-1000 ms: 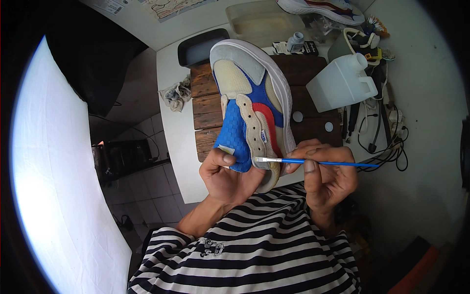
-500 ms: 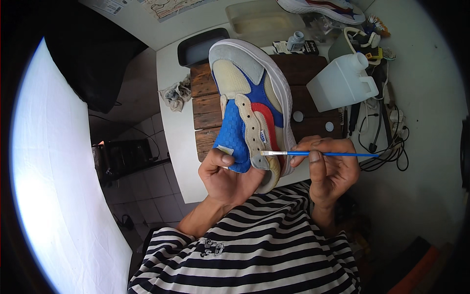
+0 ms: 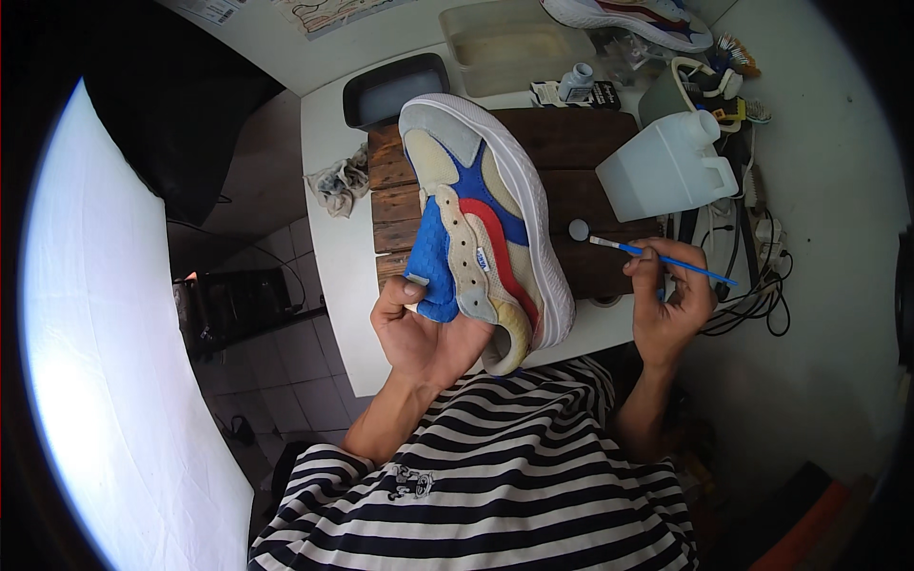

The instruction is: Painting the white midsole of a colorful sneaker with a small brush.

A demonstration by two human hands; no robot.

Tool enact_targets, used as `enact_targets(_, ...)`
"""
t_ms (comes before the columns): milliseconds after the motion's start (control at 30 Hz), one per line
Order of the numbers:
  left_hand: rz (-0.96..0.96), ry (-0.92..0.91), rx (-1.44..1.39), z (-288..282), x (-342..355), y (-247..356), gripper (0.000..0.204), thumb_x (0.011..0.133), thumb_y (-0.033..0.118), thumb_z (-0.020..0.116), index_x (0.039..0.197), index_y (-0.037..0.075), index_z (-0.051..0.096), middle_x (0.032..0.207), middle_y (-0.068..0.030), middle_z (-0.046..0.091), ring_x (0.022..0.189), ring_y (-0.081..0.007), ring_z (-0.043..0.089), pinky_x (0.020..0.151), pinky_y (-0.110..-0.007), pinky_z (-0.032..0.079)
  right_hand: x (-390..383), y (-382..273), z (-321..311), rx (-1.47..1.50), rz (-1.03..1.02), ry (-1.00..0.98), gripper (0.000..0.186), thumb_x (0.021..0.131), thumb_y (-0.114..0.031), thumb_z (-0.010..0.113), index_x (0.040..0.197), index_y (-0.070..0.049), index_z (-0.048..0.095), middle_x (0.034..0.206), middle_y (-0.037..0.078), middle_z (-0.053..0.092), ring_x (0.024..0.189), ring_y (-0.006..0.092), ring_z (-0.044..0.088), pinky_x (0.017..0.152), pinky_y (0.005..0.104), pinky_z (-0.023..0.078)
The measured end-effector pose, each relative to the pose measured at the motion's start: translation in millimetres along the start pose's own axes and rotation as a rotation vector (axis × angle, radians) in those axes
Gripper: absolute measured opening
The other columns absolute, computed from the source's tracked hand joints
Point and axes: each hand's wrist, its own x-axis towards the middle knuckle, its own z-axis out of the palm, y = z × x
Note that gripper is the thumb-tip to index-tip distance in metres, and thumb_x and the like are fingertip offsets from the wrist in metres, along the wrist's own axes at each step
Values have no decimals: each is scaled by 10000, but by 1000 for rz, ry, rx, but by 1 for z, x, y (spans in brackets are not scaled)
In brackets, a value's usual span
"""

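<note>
A sneaker (image 3: 476, 209) in cream, blue, red and grey with a white sole is tilted in front of me, without laces in its eyelets. My left hand (image 3: 419, 338) grips it near the heel, thumb on the blue tongue (image 3: 433, 252). Between the thumb and fingers of my right hand (image 3: 671, 295) is a thin blue paintbrush (image 3: 666, 259). Its pale flat bristles are off the shoe, close to a small round cap of whitish liquid (image 3: 579, 229) on the wooden board (image 3: 400, 205). Whether the bristles touch the cap I cannot tell.
A translucent jug (image 3: 657, 167) stands at the board's right, beside tangled black cables (image 3: 762, 309). Behind are a dark tray (image 3: 395, 90), a clear plastic tub (image 3: 514, 48), a small bottle (image 3: 576, 84) and another sneaker (image 3: 633, 21). A crumpled rag (image 3: 338, 184) lies left.
The paintbrush has left the eyelet strip and moved right and up, toward the small cap. My left hand has turned the sneaker slightly and shifted it a little left.
</note>
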Motion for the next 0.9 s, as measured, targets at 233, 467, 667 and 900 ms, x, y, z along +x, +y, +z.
enact_targets(233, -37, 10, 53, 7, 0, -5, 759, 757, 212, 501, 1480, 14, 379, 1470, -163, 489, 1346, -324, 474, 1179, -485, 300, 4, 23, 18, -292, -77, -125, 173, 821, 3, 713, 977, -25, 645, 794, 103, 687, 690, 241, 674, 611, 354, 531)
enact_targets(467, -77, -15, 44, 7, 2, 1, 757, 764, 201, 484, 1486, 8, 368, 1473, -175, 482, 1351, -329, 469, 1173, -491, 312, 8, 34, 25, -361, -59, -181, 162, 829, -19, 712, 975, -28, 643, 781, 98, 680, 673, 248, 664, 616, 348, 516)
enact_targets(667, -89, -2, 6, 6, 4, 4, 768, 760, 186, 478, 1495, 8, 348, 1473, -174, 481, 1349, -324, 472, 1168, -492, 320, 11, 14, 17, -74, 0, -19, 140, 874, 30, 653, 1006, 19, 607, 829, 128, 697, 684, 182, 662, 648, 313, 535)
enact_targets(900, -97, -62, 36, 3, 9, 8, 777, 745, 153, 473, 1493, -7, 336, 1472, -180, 476, 1348, -325, 473, 1170, -495, 327, 2, -50, 18, 527, 6, 57, 129, 929, 57, 524, 1056, 58, 504, 815, 221, 672, 643, 200, 663, 651, 333, 567)
